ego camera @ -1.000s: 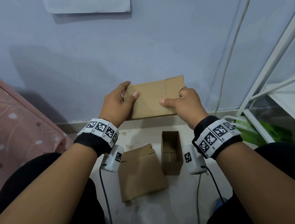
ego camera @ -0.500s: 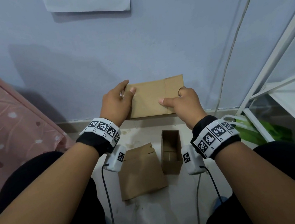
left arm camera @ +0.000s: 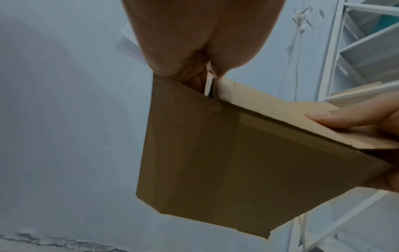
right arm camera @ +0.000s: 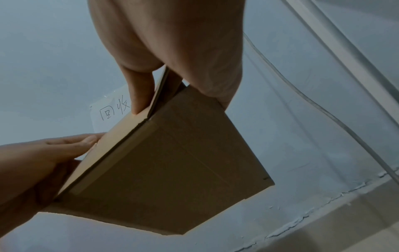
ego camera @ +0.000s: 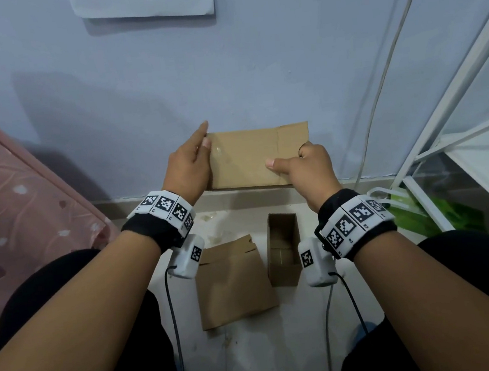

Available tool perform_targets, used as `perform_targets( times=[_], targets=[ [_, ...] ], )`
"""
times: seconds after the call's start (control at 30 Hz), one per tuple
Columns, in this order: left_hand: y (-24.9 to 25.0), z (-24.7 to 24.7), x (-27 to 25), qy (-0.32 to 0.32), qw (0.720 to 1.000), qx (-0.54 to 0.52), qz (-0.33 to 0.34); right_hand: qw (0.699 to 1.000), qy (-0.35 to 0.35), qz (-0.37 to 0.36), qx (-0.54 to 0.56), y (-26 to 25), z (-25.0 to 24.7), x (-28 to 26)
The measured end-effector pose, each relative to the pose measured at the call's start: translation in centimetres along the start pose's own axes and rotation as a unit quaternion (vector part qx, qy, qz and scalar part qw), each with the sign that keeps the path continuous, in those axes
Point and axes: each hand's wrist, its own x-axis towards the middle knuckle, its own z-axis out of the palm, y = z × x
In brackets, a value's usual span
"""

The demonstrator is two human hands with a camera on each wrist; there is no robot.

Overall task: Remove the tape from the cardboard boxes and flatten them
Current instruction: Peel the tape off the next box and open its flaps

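A: We have the flattened box (ego camera: 259, 156) up in the air between our hands, in front of the wall (ego camera: 253, 62) and above the floor (ego camera: 256, 351). Its long axis runs left to right, broad face toward us, one flap end pointing right.

B: Grip check. Our left hand (ego camera: 188, 169) has its thumb on the near face with fingers behind; the index finger sticks out straight past the top corner. Our right hand (ego camera: 308, 167) pinches the right end, thumb on the front, fingers curled behind.

A: What could go wrong? There's a shiny patch near the left thumb that may be leftover tape; we can't tell. Missing it would leave the task unfinished.

B: Also, the wrist views show the layers gaping slightly at the edge. Ease the pinch and the panel may spring open again.

A: Below us lie another flat piece (ego camera: 234, 281) and an open box (ego camera: 284, 249) beside it, still standing square.
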Motion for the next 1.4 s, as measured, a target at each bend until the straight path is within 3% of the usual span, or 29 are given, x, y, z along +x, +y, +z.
perform_targets(
  times=[0.1, 0.43, 0.53, 0.73, 0.93, 1.1, 1.4],
  targets=[
    [0.4, 0.1, -0.1, -0.006, 0.999, -0.016, -0.03, 1.0, 0.011, 0.0, 0.016, 0.1, -0.4, 0.1],
    [-0.7, 0.4, 0.7, 0.031, 0.999, 0.009, 0.022, 1.0, 0.01, 0.013, 0.003, 0.7, -0.1, 0.4],
    [-0.7, 0.4, 0.9, 0.053, 0.998, -0.029, -0.008, 1.0, 0.008, 0.013, 0.006, 0.7, -0.2, 0.3],
    [-0.1, 0.3, 0.6, 0.021, 0.999, -0.025, -0.019, 1.0, 0.007, 0.028, 0.01, 0.6, 0.2, 0.4],
    [0.1, -0.2, 0.9, 0.0, 0.984, -0.176, -0.037, 0.999, 0.011, 0.047, 0.02, 0.9, -0.4, 0.6],
    [0.7, -0.1, 0.4, -0.004, 0.982, -0.181, -0.058, 0.998, 0.009, 0.051, 0.028, 1.3, -0.7, 1.1],
    [0.9, 0.3, 0.0, 0.043, 0.986, -0.146, -0.068, 0.989, 0.033, 0.044, -0.134, 1.5, -0.1, 0.1]
  ],
)
